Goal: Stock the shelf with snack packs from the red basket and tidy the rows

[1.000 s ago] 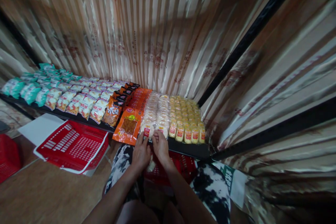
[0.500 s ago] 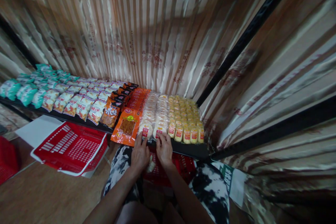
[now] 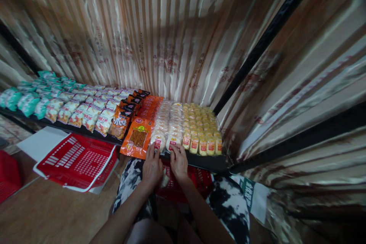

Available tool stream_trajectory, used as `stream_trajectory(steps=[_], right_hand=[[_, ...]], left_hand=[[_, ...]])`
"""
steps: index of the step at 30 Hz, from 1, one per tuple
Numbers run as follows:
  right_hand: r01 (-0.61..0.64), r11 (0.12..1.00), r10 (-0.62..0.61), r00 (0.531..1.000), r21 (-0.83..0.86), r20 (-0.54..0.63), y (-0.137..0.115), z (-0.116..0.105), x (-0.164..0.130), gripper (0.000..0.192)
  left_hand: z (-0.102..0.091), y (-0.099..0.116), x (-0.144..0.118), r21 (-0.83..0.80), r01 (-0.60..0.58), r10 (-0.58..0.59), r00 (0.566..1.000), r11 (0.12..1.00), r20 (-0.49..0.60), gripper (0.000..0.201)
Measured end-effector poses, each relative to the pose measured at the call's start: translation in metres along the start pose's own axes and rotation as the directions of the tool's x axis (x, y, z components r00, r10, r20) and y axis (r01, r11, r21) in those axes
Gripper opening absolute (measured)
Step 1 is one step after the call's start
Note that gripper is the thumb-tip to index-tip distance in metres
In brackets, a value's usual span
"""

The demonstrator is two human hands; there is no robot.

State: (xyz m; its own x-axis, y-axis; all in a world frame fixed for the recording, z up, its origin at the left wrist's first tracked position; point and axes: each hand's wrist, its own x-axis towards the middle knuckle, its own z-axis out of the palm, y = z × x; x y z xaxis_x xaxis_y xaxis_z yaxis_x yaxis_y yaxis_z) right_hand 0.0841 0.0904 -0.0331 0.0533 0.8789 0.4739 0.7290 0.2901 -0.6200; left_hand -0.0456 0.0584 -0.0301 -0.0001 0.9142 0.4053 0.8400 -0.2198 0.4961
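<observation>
Hands at shelf front edge.
Left hand (image 3: 152, 166) and right hand (image 3: 179, 162) fingertips touch white cake packets (image 3: 166, 137); grasp cannot be told.

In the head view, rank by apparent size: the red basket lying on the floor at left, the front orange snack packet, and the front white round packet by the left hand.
1. Red basket, largest by far.
2. Orange snack packet.
3. White round packet, smallest.

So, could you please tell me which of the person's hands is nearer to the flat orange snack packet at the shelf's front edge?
Left. The left hand sits just right of the flat orange snack packet; the right hand lies farther right.
</observation>
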Motion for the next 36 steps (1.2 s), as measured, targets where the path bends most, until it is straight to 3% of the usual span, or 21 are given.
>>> stream_trajectory(steps=[11, 23, 36], right_hand=[[0.026, 1.000, -0.026, 1.000, -0.006, 0.009, 0.006, -0.001, -0.001, 0.038], [0.043, 0.999, -0.043, 0.999, 0.002, 0.009, 0.006, -0.001, -0.002, 0.039], [0.046, 0.998, -0.047, 0.999, 0.033, 0.028, 0.006, -0.003, -0.003, 0.038]], left_hand=[[0.014, -0.005, 0.000, -0.028, -0.045, 0.044, 0.999, 0.999, -0.028, 0.048], [0.008, -0.002, 0.003, -0.027, -0.071, 0.070, 0.997, 0.997, -0.036, 0.047], [0.015, -0.006, 0.003, -0.032, -0.084, 0.082, 0.996, 0.996, -0.038, 0.046]])
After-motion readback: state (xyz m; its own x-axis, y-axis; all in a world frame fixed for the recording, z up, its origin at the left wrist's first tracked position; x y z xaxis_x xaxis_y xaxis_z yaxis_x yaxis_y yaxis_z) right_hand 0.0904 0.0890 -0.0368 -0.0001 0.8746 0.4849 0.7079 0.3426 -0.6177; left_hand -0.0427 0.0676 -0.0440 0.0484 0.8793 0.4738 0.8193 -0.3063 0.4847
